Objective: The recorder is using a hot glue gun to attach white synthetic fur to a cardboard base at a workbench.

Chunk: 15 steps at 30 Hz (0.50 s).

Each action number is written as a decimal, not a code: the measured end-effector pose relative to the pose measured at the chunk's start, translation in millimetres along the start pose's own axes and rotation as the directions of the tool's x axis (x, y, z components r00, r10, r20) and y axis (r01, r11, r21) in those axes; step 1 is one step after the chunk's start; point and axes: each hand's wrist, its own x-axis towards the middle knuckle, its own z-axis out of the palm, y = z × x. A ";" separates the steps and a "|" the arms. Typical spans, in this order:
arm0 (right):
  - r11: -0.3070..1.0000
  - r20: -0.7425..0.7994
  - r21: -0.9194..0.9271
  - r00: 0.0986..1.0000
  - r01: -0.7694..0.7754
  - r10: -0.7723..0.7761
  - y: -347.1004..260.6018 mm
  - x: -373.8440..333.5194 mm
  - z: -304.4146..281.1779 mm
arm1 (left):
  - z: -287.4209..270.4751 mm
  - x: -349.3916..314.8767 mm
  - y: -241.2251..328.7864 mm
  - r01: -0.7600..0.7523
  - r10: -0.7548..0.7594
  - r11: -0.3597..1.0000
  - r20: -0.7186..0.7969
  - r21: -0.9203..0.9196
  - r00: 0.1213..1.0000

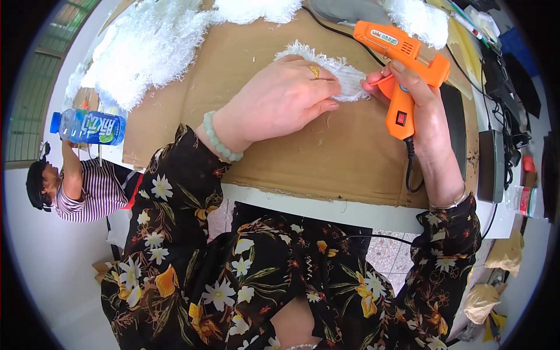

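Note:
My right hand [430,119] is wrapped round the handle of an orange hot glue gun [401,106], with the index finger at its trigger. The gun's nozzle end points up and left, and its black cord hangs from the bottom of the grip. My left hand [286,96] rests palm down on a small white frayed-edge fabric piece [348,80] lying on the cardboard. The left fingers are bent and pressed together over the piece's near edge, hiding part of it. A gap separates the left fingertips from the right hand.
Brown cardboard [280,157] covers the white table [373,219]. Fluffy white piles [149,52] lie at the far left, with another [417,22] at the far right. A water bottle [93,126] lies left. Cables and a black power adapter [491,166] sit right. Another person [87,181] is at left.

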 end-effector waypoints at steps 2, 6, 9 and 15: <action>1.000 -0.017 0.010 1.000 0.027 -0.027 -2.2 -2.2 -0.3 | -1.0 2.0 1.6 -0.007 0.006 1.000 0.008 0.022 1.000; 0.995 0.012 0.043 0.996 0.089 -0.089 0.7 -2.7 2.1 | 5.4 1.2 -7.2 0.123 -0.130 0.985 -0.053 -0.120 0.990; 1.000 0.027 0.002 1.000 0.012 -0.012 1.3 -0.6 4.3 | 0.9 9.3 -18.7 0.264 -0.282 0.949 -0.095 -0.170 0.955; 0.992 -0.023 0.125 1.000 0.020 -0.018 4.0 -1.0 3.6 | 8.7 29.0 -44.8 0.256 -0.256 0.966 0.016 -0.032 0.967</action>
